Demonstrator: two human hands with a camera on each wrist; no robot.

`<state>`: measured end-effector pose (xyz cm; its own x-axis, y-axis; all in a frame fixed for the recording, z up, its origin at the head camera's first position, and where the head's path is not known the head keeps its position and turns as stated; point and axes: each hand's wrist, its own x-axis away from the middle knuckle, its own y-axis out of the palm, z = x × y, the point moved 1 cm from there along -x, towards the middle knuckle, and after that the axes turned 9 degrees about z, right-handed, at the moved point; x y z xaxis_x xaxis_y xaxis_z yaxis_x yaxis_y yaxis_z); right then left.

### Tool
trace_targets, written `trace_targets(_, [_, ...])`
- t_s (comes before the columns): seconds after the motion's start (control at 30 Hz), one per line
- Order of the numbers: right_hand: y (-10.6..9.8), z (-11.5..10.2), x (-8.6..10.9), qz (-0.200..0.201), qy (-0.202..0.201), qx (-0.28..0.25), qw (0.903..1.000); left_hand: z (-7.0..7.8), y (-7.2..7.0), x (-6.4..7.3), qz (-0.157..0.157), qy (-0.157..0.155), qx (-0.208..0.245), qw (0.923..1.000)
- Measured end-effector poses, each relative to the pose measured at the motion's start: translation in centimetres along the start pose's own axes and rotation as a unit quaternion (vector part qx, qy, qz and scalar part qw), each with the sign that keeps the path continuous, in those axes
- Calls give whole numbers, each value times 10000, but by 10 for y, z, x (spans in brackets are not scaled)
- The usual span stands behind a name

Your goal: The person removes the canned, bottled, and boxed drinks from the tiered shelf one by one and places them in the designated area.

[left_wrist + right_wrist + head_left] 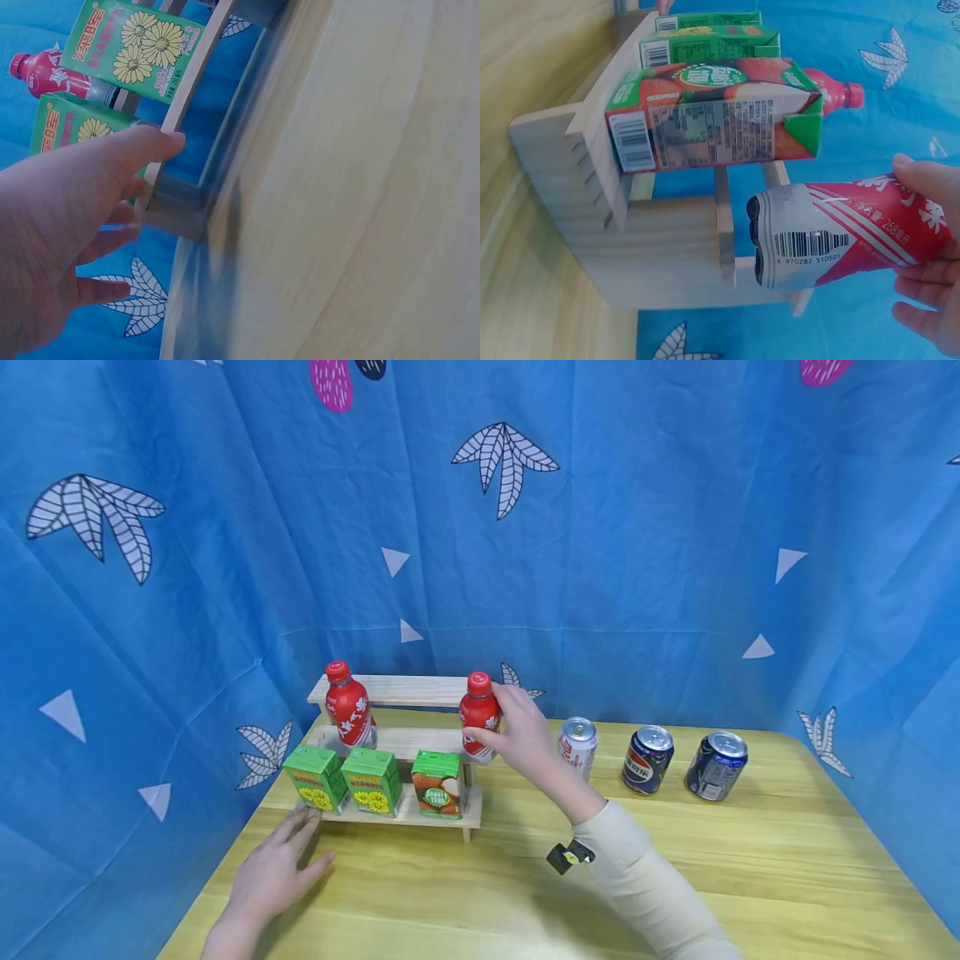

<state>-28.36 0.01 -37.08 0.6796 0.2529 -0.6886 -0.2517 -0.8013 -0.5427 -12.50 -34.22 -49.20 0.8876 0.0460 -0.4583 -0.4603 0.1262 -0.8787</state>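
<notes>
My right hand (520,727) grips a red plastic bottle (480,710) by its side, at the right end of the wooden rack's middle shelf. In the right wrist view, that bottle (847,232) shows its white barcode band and dark base close to the shelf slat. My left hand (272,868) is at the rack's front left corner, fingertips right at the lower shelf edge, thumb spread. On the lower shelf of the rack (405,814) stand two green drink cartons (315,779) with yellow flowers and one brown-and-green carton (438,785). Another red bottle (349,710) stands upright on the middle shelf's left.
To the right of the rack, a white-and-red can (578,745) stands on the wooden table (675,868), partly behind my right wrist. Further right are two dark blue cans (648,760). Blue patterned cloth (637,527) hangs at the back and both sides.
</notes>
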Motion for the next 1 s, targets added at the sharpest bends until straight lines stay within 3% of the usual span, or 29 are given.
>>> trace_targets(0.37, [-22, 13, 16, -42, 26, 510, 9987, -1, 1, 0, -30, 13, -19, 10000])
trace_targets(1.0, [-59, 35, 47, -209, 476, 708, 9961, 1, -1, -2, -80, -60, -28, 9999])
